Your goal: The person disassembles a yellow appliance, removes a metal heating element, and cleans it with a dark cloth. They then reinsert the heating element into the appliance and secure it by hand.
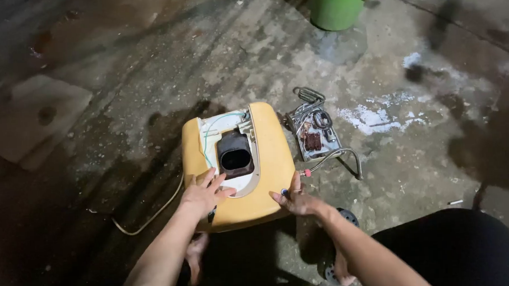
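Head view looks down on a stained concrete floor [120,80]. One yellow appliance casing [272,159] lies there, opened side up, a dark oval duct [235,156] showing in its white inner panel [222,127]. The left hand [202,194] rests flat, fingers spread, on the casing's near left edge, gripping nothing. The right hand [294,199] touches the near right edge and pinches a small blue-tipped tool [284,192]. Judged step: steadying the shell while working at its near rim. The next move calls for firm bracing from the left hand. Count: one detached metal part with wiring [317,131] just beside the casing, one cord [154,213], one green bucket [335,5] well apart.
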